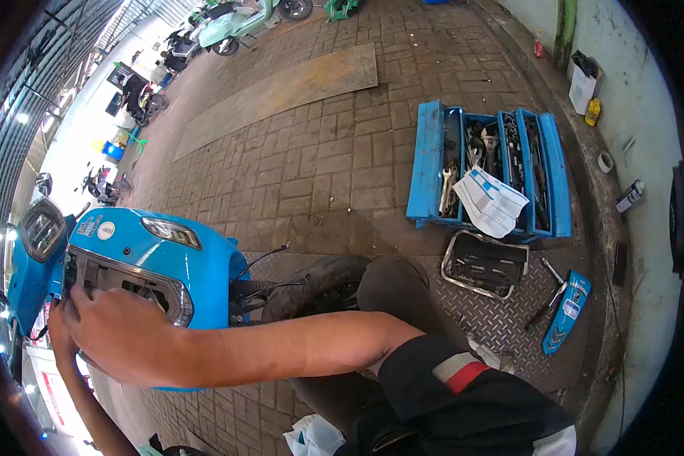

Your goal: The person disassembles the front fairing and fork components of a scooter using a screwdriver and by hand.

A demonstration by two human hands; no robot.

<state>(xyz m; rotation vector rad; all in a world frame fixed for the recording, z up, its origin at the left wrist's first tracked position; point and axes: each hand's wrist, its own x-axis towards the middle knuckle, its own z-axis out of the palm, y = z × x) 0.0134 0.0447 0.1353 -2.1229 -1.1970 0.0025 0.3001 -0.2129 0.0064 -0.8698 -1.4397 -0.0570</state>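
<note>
My right hand (118, 330) reaches across to the front of a blue scooter (156, 243). Its fingers are bent at the upper edge of the open front section (129, 283), where dark inner parts show. What they grip is hidden. Close beside it, my left hand (59, 330) comes up from the lower left, partly covered by the right, with its fingers mostly out of sight. The handlebar part with a display (42, 228) lies just beyond both hands. Below the body, loose black cables (270, 285) hang near the front tyre (311, 285).
A blue toolbox (429, 159) full of wrenches stands on the brick floor, papers (490, 201) on top. Near it are a black tool case (485, 264), a ratchet handle (551, 270) and a blue box (568, 311). A spray can (629, 196) stands by the wall.
</note>
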